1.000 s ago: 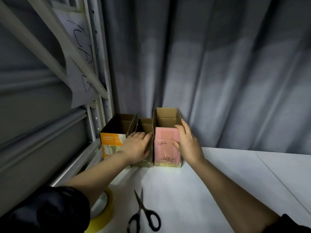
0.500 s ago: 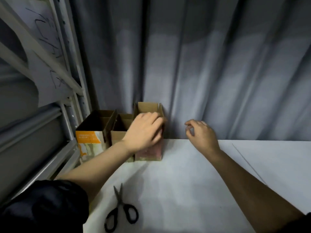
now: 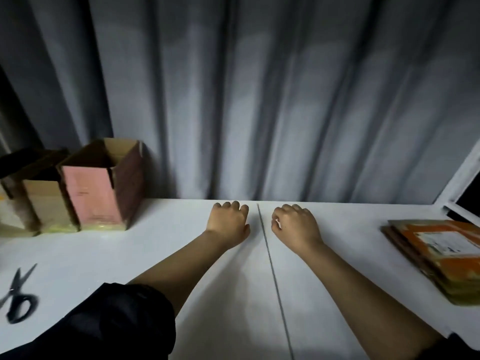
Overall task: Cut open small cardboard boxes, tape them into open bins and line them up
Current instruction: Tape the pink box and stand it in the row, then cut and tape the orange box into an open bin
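Observation:
A pink-fronted open cardboard bin [image 3: 93,196] stands at the back left of the white table [image 3: 155,255], against the curtain. A plain brown bin [image 3: 45,203] stands touching its left side, and a third bin is cut off at the left edge. Black scissors [image 3: 18,297] lie near the left edge. A stack of flattened orange boxes [image 3: 439,255] lies at the right. My left hand [image 3: 228,222] and my right hand [image 3: 296,224] hover mid-table with loosely curled fingers, holding nothing, well clear of the bins.
A grey curtain [image 3: 259,100] hangs along the back of the table. A seam [image 3: 270,263] runs across the tabletop between my hands. A white-framed dark panel [image 3: 465,188] sits at the far right.
Both hands left the pink bin and moved right to the middle of the table. The view swung right, bringing the stack of flattened boxes into sight.

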